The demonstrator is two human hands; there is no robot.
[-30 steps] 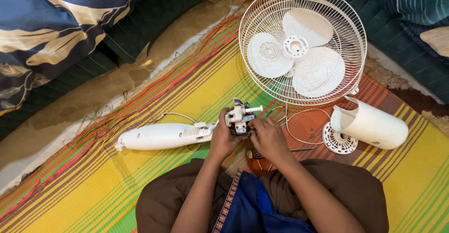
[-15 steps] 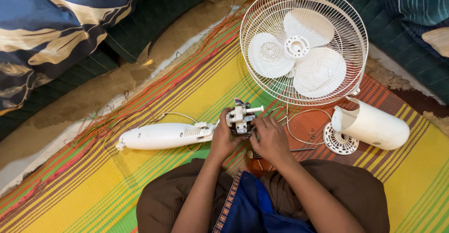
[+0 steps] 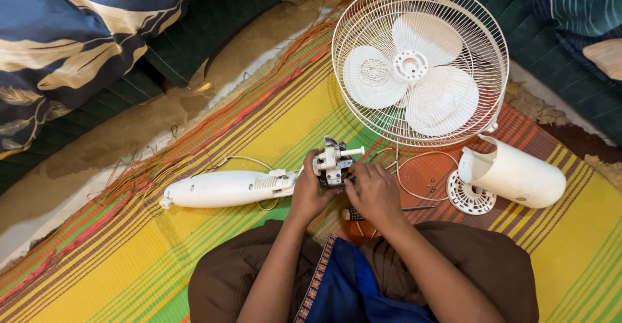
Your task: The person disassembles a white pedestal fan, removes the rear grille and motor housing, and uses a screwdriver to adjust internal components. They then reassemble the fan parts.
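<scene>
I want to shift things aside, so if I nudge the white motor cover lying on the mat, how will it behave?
The white motor cover is a rounded hollow shell lying on its side, so it would probably roll. It looks like thin plastic, likely light for its size. Rolling leftward, it may bump the small round grille touching its open end.

No packages, labels, signs or screens anywhere in view.
</scene>
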